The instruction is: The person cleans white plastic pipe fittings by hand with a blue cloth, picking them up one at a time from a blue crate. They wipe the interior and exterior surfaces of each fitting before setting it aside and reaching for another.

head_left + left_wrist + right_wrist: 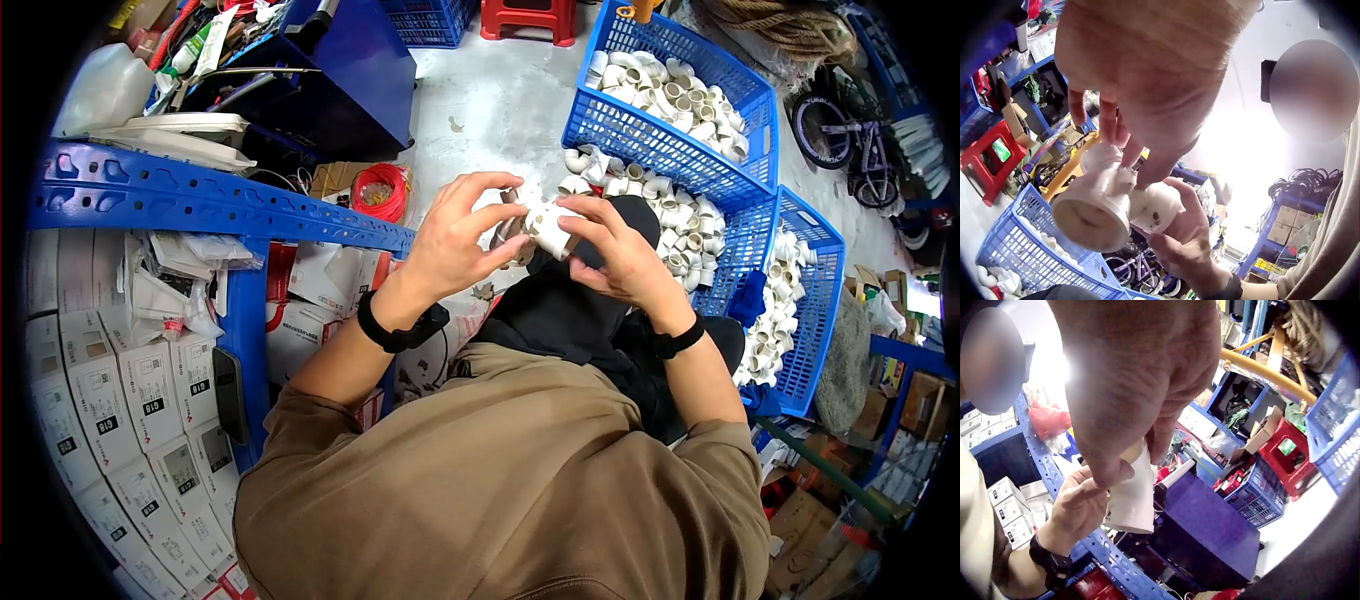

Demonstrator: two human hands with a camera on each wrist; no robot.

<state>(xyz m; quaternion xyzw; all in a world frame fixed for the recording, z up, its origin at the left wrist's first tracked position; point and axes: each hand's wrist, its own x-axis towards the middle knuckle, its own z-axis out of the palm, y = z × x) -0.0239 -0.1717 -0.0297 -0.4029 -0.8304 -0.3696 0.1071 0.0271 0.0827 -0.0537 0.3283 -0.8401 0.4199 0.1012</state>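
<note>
White plastic, the branched pipe fitting [1116, 197] sits between the left hand [457, 236] and right hand [627, 256], both pinching it; its handling looks midway, with many loose white plastic elbows [668, 97] left in the blue lattice basket [625, 130].

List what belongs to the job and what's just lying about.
Job, apparently:
white tubular plastic pipework in left hand and right hand
white plastic elbow fittings in blue plastic baskets

Lying about:
red plastic stool
brown coiled rope
white cardboard boxes
</note>
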